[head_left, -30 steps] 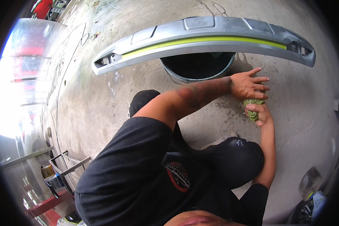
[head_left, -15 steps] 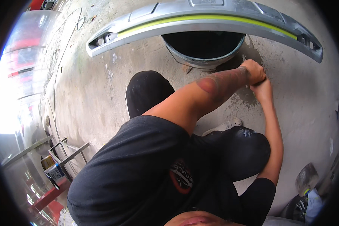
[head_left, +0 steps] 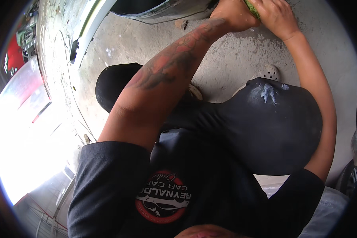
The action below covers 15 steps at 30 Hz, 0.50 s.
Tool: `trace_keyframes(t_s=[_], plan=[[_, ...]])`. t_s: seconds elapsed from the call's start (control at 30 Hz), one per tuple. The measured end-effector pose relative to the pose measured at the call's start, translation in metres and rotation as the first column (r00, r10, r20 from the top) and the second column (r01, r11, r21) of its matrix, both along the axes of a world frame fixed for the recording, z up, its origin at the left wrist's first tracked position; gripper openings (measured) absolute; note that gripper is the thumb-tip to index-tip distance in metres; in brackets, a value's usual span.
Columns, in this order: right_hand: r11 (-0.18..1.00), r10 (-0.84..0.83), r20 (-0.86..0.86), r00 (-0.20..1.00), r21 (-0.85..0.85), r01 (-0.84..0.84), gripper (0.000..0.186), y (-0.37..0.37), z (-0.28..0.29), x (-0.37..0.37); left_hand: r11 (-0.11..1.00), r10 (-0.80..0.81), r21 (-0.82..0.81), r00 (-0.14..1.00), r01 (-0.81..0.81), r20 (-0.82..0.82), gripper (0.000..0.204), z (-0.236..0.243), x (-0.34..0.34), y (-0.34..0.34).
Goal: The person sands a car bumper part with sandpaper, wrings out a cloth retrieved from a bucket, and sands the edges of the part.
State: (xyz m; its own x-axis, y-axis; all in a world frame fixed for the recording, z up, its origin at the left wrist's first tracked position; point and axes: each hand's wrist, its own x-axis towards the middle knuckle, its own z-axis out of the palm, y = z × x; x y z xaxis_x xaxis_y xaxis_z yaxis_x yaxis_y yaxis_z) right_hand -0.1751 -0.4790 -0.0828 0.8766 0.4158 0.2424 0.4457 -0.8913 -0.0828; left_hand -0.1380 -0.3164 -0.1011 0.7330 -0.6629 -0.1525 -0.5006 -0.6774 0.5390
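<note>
Near the top edge, right of centre, my two hands are together on a rough green scouring pad (head_left: 251,8), only part of which shows. My left hand (head_left: 237,16) is closed at its left side, with its fingers mostly hidden. My right hand (head_left: 276,18) presses its fingers over the pad's right side. Both hands are beside the right end of a large dark bucket (head_left: 174,15) with a wire handle, cut off by the top edge. Left of the bucket, one end of a silver car bumper piece (head_left: 94,25) with a yellow-green strip comes into view.
Between my clog-type shoes (head_left: 270,72) and the bucket lies a stained concrete floor (head_left: 222,65). A thin cable (head_left: 69,75) runs along the floor at left. A car wheel (head_left: 348,176) stands at the right rim, near clear plastic sheeting (head_left: 331,210).
My view has shifted, so the bucket and bumper piece sit higher and further left. Both hands now appear higher up, and the green scouring pad shows between them.
</note>
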Motion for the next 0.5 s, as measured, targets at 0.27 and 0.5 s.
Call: trace_keyframes(t_s=[0.27,0.5], plan=[[0.996,0.070,0.301,0.951,0.023,-0.081,0.009,-0.002,-0.002,0.002,0.828,0.312,-0.180,0.702,-0.531,-0.640,0.023,0.021,-0.026,-0.001],[0.996,0.071,0.294,0.953,0.037,-0.086,0.009,0.006,-0.003,0.010,0.714,0.340,-0.239,0.625,-0.658,-0.703,0.015,0.020,-0.030,0.001]])
